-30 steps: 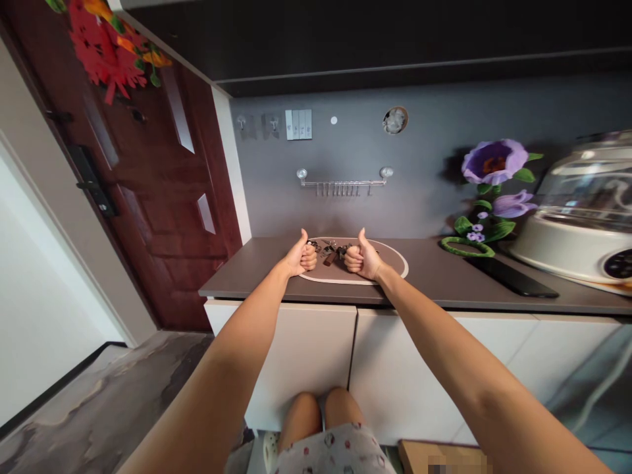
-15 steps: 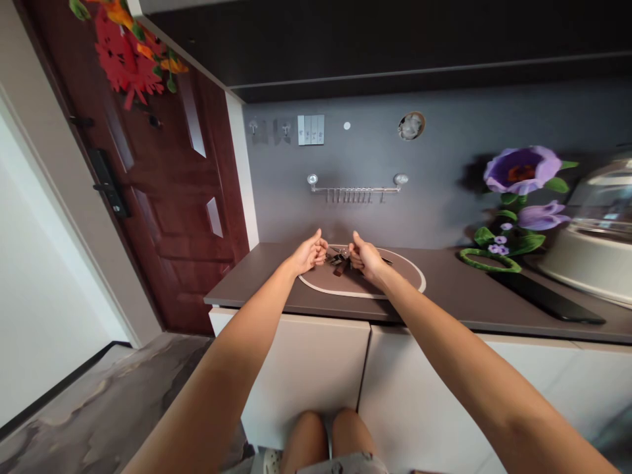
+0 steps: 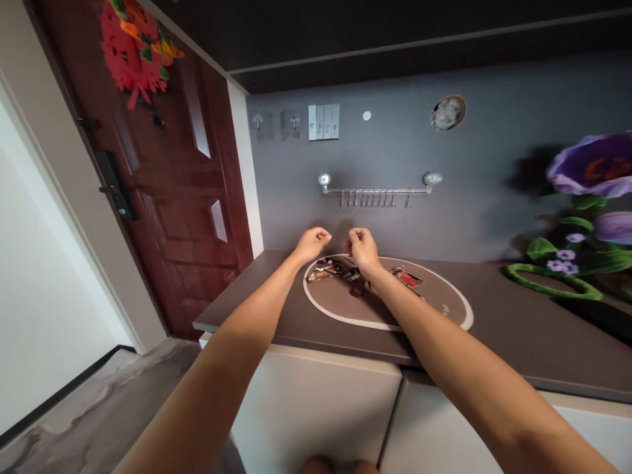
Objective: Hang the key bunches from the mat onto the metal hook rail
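My left hand [image 3: 312, 244] is held above the left part of an oval brown mat [image 3: 340, 309] with a pale rim. Its thumb and fingers are pinched together, and I cannot make out what is between them. Close by, at the same height, my right hand [image 3: 364, 250] is closed, with a small dark reddish bit showing at its fingertips, too small to name. Beneath the hands lies a jumble of keys and small trinkets [image 3: 326, 270]. A red flat item [image 3: 407, 278] rests on the mat to the right of my right wrist.
A clear rail with several hooks [image 3: 375, 191] is fixed to the grey wall. Purple artificial flowers [image 3: 592, 168] stand at the right, near a dark flat object [image 3: 600, 319]. A dark cabinet [image 3: 395, 39] overhangs the counter [image 3: 291, 322]. The brown door [image 3: 182, 197] is at the left.
The view has moved closer to the counter. Both hands have lifted off the mat, fingertips now turned toward each other. More of the keys and the red item now show.
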